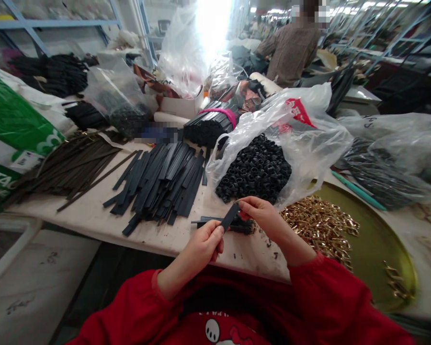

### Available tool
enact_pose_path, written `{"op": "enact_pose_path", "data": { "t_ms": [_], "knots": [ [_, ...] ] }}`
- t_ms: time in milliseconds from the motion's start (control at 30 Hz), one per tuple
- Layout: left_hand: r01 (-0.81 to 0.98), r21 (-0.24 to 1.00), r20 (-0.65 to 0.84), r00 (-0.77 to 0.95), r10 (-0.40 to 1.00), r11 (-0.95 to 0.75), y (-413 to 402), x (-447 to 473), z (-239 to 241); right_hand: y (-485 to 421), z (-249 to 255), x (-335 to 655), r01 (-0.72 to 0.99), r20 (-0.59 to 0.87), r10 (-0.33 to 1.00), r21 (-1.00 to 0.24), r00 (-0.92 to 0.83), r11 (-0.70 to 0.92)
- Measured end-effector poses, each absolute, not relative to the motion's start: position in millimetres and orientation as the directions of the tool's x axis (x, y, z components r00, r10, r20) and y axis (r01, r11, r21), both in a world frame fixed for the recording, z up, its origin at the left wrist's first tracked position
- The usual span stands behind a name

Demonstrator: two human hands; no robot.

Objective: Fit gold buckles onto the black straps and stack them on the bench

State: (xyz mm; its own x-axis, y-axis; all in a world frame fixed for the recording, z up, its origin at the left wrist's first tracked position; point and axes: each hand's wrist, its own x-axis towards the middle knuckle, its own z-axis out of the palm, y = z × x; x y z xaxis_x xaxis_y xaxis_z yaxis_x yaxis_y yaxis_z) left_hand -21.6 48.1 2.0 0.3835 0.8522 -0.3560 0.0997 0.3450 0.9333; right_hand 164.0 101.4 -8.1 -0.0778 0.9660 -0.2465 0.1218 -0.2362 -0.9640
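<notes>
Black strip (pixel 230 215) near table edge (pixel 147 241)

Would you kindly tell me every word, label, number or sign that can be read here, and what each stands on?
"TAC", with unclear characters around it: green package.
White label on that package: too small to read.
Red print on the middle plastic bag: blurred.
Handwriting on the right-hand plastic bag: illegible.
Handwritten marks on the white surface at lower left: illegible.
Lettering on the red shirt: partly hidden, unreadable.

black strip (pixel 230 216) | flat, narrow | slanting up rightward | held near both ends by the hands (pixel 205 239)
</notes>
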Motion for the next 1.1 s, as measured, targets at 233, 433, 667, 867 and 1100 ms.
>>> {"op": "enact_pose_path", "data": {
  "t_ms": [233, 433, 667, 867, 1100],
  "knots": [
    [0.314, 0.941, -0.238, 0.351, 0.906, 0.125, 36, -16, 5, 57, 4, 164, -0.385, -0.347, 0.929, -0.846, -0.128, -0.369],
    [0.434, 0.901, -0.214, 0.412, 0.886, 0.016, 14, -16, 17, 30, 7, 169, -0.356, -0.278, 0.959, -0.892, -0.052, -0.278],
    [0.429, 0.903, -0.207, 0.402, 0.892, 0.016, 5, -13, 30, 10, 9, 172, -0.380, -0.241, 0.969, -0.901, 0.044, -0.207],
    [0.530, 0.844, -0.199, 0.459, 0.866, -0.087, 5, -13, 35, 1, 2, 177, -0.220, -0.159, 0.986, -0.965, 0.059, -0.143],
    [0.587, 0.784, -0.224, 0.570, 0.790, -0.202, 14, -14, 40, -7, -2, 167, -0.107, -0.177, 0.983, -0.978, -0.046, -0.181]
  ]
}}
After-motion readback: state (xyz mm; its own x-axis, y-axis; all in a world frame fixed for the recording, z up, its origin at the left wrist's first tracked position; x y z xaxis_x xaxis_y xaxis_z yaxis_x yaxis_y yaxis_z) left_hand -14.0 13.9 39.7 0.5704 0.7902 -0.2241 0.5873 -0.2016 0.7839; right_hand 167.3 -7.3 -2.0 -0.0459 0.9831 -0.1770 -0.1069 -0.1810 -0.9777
